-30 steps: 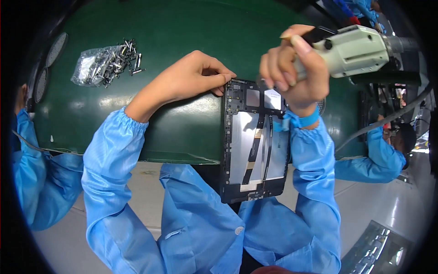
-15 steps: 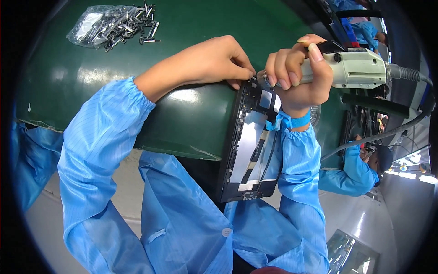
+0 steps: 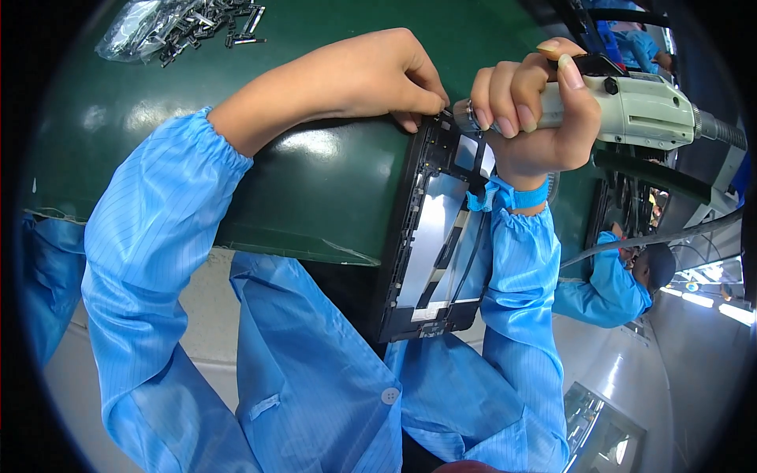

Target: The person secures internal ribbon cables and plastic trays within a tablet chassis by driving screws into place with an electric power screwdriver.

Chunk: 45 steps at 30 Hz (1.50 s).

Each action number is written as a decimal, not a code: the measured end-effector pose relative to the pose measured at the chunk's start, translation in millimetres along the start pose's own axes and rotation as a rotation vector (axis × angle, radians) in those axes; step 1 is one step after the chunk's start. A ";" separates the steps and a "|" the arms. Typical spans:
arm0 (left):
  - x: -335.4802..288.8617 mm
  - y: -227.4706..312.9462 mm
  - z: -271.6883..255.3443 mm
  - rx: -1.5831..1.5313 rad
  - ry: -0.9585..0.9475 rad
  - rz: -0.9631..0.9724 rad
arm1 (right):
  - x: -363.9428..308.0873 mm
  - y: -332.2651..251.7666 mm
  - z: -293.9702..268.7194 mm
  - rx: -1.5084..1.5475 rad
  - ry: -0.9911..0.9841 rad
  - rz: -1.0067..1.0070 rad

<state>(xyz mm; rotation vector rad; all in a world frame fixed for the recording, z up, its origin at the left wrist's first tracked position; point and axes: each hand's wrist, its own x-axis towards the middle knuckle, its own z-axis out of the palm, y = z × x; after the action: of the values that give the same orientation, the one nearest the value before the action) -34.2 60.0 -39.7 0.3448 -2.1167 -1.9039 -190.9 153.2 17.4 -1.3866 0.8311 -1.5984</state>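
An opened tablet (image 3: 439, 217), black-framed with silver plates inside, stands slanted over the bench's front edge. My left hand (image 3: 386, 79) arches over its far corner, thumb and forefinger closed together there. Whatever lies between those fingertips is too small or hidden to make out. Wrapped in my right hand (image 3: 540, 114) is a pale electric screwdriver (image 3: 650, 110), lying almost level with its metal nose (image 3: 467, 116) pointing left. That nose comes close to the left fingertips at the same corner; the bit's tip cannot be seen clearly. A blue band circles my right wrist.
On the green bench mat (image 3: 315, 205), a clear plastic bag (image 3: 130, 33) and a pile of small black-and-silver parts (image 3: 206, 25) lie at the far left. A grey cable (image 3: 654, 240) crosses at right. Beyond it sits another person in a blue sleeve (image 3: 595, 296).
The view has shifted, so the bag and parts sit higher and further left. My right hand and the screwdriver appear further right and slightly higher. Both hands remain around the tablet's far corner.
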 end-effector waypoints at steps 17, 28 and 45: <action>-5.4 -1.8 11.6 0.730 0.250 0.821 | -4.7 -25.7 17.4 0.082 0.192 0.029; -0.4 1.5 9.5 0.853 0.212 0.867 | -3.6 -38.0 23.3 0.010 0.325 0.171; 2.9 2.4 11.8 0.837 0.239 0.931 | -13.8 26.0 -32.2 -0.034 -0.293 -0.182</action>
<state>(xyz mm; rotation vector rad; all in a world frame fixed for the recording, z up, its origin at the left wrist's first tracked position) -41.1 70.2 -38.3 -0.2375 -2.1980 -0.4243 -217.7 153.2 -17.0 -1.7113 0.5728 -1.4715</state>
